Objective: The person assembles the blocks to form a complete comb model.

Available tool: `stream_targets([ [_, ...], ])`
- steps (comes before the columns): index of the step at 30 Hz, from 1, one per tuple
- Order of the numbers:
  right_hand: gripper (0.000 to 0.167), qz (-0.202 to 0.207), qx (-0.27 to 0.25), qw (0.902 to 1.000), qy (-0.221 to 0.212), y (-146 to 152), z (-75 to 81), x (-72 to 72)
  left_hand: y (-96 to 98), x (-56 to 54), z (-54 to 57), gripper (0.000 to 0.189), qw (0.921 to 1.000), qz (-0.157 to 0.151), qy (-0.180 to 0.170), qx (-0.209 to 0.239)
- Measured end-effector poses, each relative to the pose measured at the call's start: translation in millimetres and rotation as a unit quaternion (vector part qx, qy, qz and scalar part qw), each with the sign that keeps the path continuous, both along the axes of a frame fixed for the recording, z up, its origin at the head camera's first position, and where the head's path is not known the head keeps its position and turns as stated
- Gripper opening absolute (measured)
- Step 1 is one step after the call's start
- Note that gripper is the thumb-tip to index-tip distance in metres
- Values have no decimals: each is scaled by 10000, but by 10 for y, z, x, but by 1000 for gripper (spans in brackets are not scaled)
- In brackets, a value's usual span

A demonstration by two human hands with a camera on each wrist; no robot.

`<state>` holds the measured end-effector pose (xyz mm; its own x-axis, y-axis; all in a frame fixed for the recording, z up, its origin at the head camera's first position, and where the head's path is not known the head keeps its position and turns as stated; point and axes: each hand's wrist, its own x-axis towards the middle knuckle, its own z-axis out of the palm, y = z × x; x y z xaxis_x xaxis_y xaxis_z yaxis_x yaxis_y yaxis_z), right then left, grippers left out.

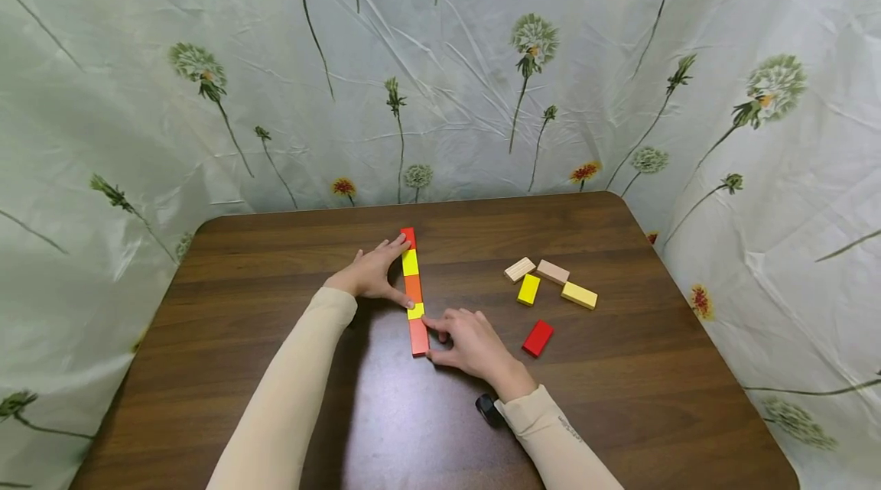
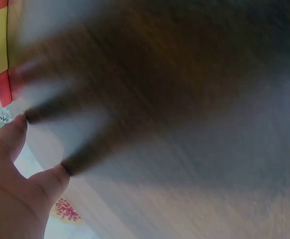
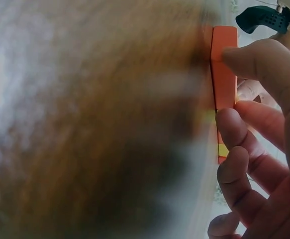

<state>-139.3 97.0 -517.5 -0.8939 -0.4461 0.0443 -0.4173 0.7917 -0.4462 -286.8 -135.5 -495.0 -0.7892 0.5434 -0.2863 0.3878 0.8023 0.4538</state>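
A straight row of small blocks runs away from me on the table: a red block [image 1: 408,235] at the far end, a yellow block [image 1: 411,264], an orange block [image 1: 413,288], a smaller-looking yellow block [image 1: 416,312], and an orange-red block [image 1: 418,339] nearest. From the left, my left hand [image 1: 375,274] spreads along the row, fingertips by the red block and thumb at the nearer yellow one. On the right side, my right hand [image 1: 475,345] touches the orange-red block with thumb and index finger. Its other fingers are bent, as the right wrist view shows.
Loose blocks lie right of the row: a striped wooden block [image 1: 519,269], a pinkish one [image 1: 553,271], a yellow one [image 1: 528,290], a pale yellow one [image 1: 579,296] and a red one [image 1: 538,339]. A flowered curtain [image 1: 468,92] hangs beyond the brown table [image 1: 275,261].
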Motion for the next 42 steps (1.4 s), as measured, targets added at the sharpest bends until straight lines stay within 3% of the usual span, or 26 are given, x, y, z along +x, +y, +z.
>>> stream_targets([
  [5, 56, 2, -110, 9998, -184, -18, 8, -10, -8, 13, 9, 129, 9998, -112, 155, -101],
  [15, 55, -13, -208, 9997, -130, 8, -3, -8, 0, 41, -35, 121, 9989, -342, 307, -19],
  [25, 55, 3, -250, 9995, -207, 17, -7, -8, -9, 79, -21, 131, 9991, -285, 7, 324],
  [30, 55, 12, -201, 9996, -195, 18, 0, -18, -5, 104, -9, 142, 9994, -295, -55, 166],
  [42, 55, -73, -135, 9998, -154, 1, 0, -52, 20, 129, 11, 143, 9996, -278, -47, -57],
])
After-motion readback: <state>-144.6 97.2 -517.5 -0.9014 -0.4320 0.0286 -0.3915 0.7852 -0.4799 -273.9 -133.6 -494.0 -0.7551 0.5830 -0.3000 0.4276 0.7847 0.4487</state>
